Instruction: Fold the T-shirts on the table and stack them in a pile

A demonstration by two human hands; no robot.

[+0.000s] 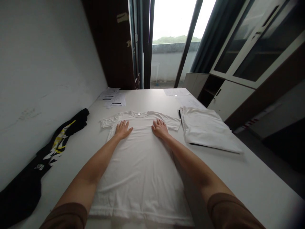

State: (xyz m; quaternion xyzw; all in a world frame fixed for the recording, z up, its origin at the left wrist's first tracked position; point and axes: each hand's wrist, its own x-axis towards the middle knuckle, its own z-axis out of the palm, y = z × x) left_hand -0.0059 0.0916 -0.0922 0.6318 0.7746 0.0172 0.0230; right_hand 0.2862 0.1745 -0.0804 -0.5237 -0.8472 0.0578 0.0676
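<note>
A white T-shirt (140,159) lies spread out on the white table, its neckline at the far end and its hem towards me. On the left of its chest, my left hand (123,129) rests flat with the fingers stretched forward and the thumb out. My right hand (159,128) presses down on the right of the chest, fingers lying on the cloth. Both short sleeves stick out beyond my hands. Light creases run across the chest between the hands and down the body of the shirt.
Folded white cloth (209,128) lies at the right on something dark. A black garment with yellow and white print (54,149) lies along the left wall. Papers (111,98) are at the far left, more sheets (178,92) at the far right. White cabinets (234,95) stand beyond the table's right edge.
</note>
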